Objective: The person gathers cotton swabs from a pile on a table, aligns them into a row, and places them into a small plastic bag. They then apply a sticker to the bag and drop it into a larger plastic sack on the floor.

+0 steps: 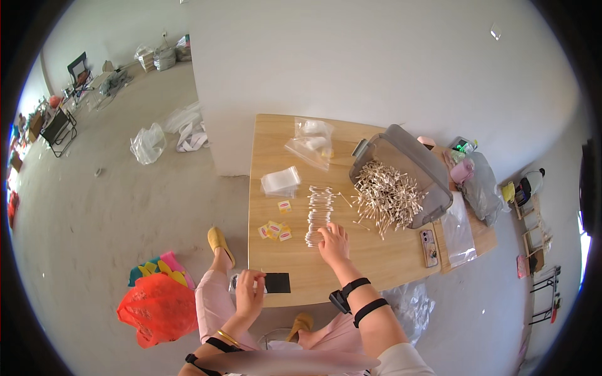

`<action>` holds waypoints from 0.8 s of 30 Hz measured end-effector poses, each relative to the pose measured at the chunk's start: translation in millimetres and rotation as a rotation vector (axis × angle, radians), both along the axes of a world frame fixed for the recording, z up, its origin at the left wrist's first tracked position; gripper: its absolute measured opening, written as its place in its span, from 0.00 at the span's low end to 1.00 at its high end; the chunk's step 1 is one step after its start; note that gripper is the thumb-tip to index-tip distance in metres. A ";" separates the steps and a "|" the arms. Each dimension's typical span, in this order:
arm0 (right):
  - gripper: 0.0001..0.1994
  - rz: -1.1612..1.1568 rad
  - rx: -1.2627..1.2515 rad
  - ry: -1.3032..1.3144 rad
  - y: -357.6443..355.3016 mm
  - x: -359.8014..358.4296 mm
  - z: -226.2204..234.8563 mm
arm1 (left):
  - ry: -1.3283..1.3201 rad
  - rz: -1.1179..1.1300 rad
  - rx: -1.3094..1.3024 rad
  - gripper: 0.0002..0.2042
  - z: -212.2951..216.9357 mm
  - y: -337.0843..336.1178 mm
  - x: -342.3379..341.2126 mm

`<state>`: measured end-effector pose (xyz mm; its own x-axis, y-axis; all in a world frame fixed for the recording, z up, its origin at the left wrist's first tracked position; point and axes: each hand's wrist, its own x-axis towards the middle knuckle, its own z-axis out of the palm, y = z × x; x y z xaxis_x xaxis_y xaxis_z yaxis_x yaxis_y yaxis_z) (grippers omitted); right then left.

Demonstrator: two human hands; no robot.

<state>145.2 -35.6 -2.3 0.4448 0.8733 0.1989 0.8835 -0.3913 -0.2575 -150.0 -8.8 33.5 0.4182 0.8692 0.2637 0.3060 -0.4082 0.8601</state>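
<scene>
The right hand [333, 242] lies palm-down on the wooden table [376, 263], fingers spread a little, their tips touching the near end of a neat row of cotton swabs [319, 213]. At three o'clock from that row a loose heap of swabs [387, 195] spills from a tipped grey plastic bin [407, 166]. The left hand [249, 292], at seven o'clock off the table's edge, curls its fingers around a small clear bag [237, 283]; just beside it lies a black card [278, 282]. Small yellow packets [274, 230] sit at nine o'clock from the right hand, with a stack of clear bags [280, 182] beyond.
</scene>
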 end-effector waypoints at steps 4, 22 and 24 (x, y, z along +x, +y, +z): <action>0.16 0.017 0.001 -0.026 -4.9 -1.0 1.0 | 0.142 -0.181 0.138 0.08 3.4 -8.6 30.6; 0.16 0.109 0.111 0.107 -46.8 -29.7 6.3 | 0.813 -0.470 0.538 0.41 -60.6 3.6 121.8; 0.17 0.083 0.120 0.142 -52.8 -22.9 2.0 | 0.807 -0.471 0.536 0.41 -59.7 0.8 122.1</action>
<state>122.3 -88.5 -0.3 0.4037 0.8818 0.2438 0.8626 -0.2781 -0.4225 -28.0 -8.1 -26.2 0.9017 0.4282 0.0592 0.4162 -0.8970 0.1486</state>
